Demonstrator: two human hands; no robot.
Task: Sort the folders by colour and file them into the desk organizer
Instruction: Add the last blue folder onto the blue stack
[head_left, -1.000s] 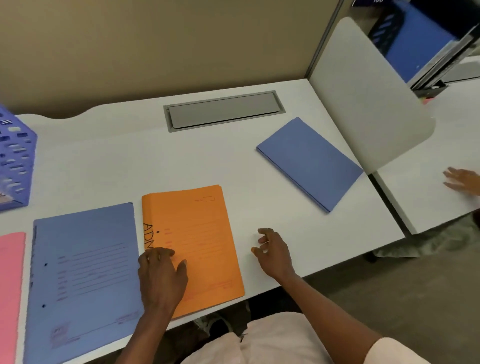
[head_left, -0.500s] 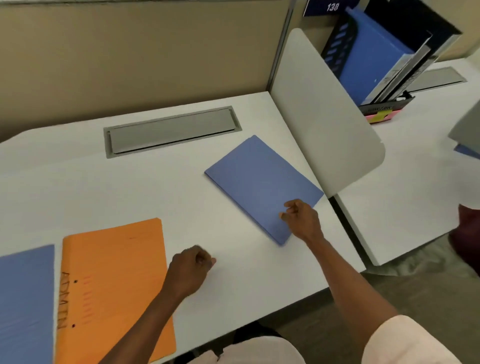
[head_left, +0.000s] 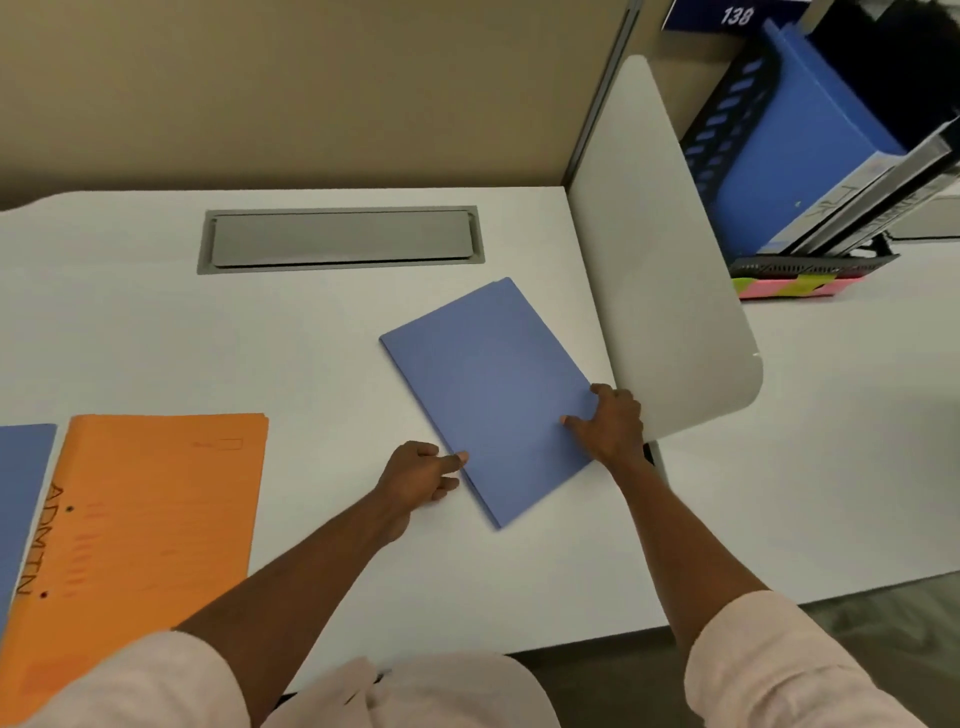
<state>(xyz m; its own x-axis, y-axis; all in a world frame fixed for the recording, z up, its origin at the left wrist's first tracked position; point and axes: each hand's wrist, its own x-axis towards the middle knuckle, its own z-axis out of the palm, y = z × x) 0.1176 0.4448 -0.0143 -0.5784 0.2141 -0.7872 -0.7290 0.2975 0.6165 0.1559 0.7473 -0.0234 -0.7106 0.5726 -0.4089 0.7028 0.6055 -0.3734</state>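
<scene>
A plain blue folder (head_left: 493, 389) lies flat and turned at an angle on the white desk (head_left: 322, 332), close to the grey side divider. My right hand (head_left: 608, 426) grips its right edge, fingers on top of the cover. My left hand (head_left: 421, 475) pinches its lower left edge with curled fingers. An orange folder (head_left: 156, 519) marked ADMIN lies at the left, and the edge of another blue folder (head_left: 21, 493) shows at the far left. The desk organizer is out of view.
A grey cable hatch (head_left: 340, 241) is set into the desk behind the folder. The rounded grey divider (head_left: 665, 270) stands right of it. On the neighbouring desk a black file rack (head_left: 810, 156) holds a blue binder, with coloured sticky notes (head_left: 795, 286) beneath.
The view swung right. My right hand slid along the blue folder's right edge and took hold. My left hand left the orange folder and reached the blue folder's left edge.
</scene>
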